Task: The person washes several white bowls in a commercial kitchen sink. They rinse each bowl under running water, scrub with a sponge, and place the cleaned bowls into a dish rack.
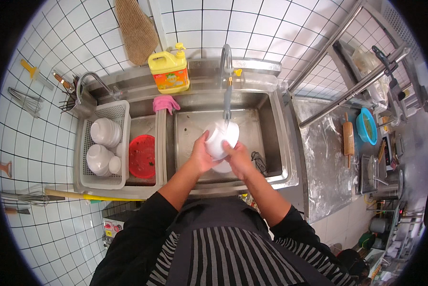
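Observation:
Between both hands I hold a white bowl (215,146) on its side under the running faucet (227,102), over the right basin of a steel sink (186,141). My left hand (201,154) grips its left side. My right hand (241,161) has its thumb and fingers on the right side. A second white rim shows at the upper right of the bowl; whether it belongs to another bowl I cannot tell. Below my hands, a white dish (222,167) lies partly hidden in the basin. A dark mesh scrubber (258,161) rests near the basin's front right corner.
Left stands a white plastic basket (125,143) with stacked white bowls (101,132), beside a red basin (141,157). A pink cloth (165,103) hangs over the divider, near a yellow detergent jug (169,75). A floury steel table (321,150) bears a rolling pin (348,139) and blue bowl (366,126).

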A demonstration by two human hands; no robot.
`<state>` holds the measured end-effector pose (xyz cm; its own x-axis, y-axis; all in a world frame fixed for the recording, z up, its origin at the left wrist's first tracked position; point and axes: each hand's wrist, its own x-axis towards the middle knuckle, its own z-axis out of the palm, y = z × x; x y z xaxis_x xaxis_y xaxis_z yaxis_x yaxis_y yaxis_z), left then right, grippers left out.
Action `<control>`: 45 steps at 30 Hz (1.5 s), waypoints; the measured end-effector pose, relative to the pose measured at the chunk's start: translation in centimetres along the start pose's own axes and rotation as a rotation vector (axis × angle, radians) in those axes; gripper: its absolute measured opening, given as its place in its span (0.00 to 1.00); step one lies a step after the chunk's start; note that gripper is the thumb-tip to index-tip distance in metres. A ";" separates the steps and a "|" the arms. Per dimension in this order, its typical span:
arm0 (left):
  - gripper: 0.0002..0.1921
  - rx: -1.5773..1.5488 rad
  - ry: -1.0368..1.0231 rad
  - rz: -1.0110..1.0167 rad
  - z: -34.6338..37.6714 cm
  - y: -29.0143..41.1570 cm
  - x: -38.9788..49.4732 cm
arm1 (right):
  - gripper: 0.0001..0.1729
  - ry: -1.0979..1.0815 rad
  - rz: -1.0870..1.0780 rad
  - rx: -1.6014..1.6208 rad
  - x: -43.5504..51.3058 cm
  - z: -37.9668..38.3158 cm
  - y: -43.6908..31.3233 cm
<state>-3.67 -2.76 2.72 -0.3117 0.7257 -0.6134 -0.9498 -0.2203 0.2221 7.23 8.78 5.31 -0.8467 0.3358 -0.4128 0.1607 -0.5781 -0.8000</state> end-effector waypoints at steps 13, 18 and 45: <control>0.26 0.205 0.067 0.010 -1.0 1.4 0.5 | 0.28 -0.062 0.215 0.370 -0.2 -1.3 -1.9; 0.26 0.155 -0.022 0.033 -1.2 1.5 0.0 | 0.27 -0.114 0.221 0.324 -0.2 -1.1 -1.9; 0.27 0.412 0.026 0.130 -0.9 0.7 -1.0 | 0.24 0.112 0.084 0.415 3.1 -5.5 0.1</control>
<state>-4.00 -4.26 2.78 -0.4338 0.6913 -0.5779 -0.8144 -0.0263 0.5798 7.44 13.86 1.54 -0.7757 0.3402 -0.5316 -0.0105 -0.8491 -0.5281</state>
